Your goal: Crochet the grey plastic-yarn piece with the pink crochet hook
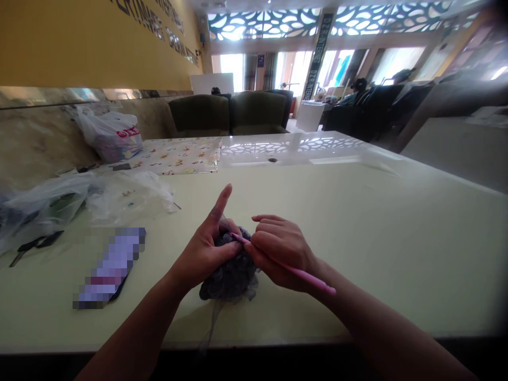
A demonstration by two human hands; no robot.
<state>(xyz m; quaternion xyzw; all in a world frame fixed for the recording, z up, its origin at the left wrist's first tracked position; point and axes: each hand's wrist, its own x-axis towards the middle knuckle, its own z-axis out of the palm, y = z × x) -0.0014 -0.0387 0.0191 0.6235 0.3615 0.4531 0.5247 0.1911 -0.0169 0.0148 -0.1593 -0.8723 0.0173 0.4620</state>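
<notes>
Near the front edge of the table, my left hand [214, 241] grips a dark grey crocheted piece [232, 278], with the index finger raised and the thumb pressed on top of the work. My right hand [281, 246] is closed around a pink crochet hook [309, 276], whose thick end sticks out toward the wrist. The hook's tip meets the grey piece beside my left thumb. A pale, sheer strand [214, 320] hangs from the piece toward the table edge. The hands cover much of the upper part of the crocheted piece.
A phone [113, 267], its screen blurred out, lies left of my hands. Scissors [37, 243] and clear plastic bags [127, 196] are farther left. A full white carrier bag [113, 132] stands by the wall near a patterned cloth [178, 154]. Dark chairs [257, 111] stand beyond the table.
</notes>
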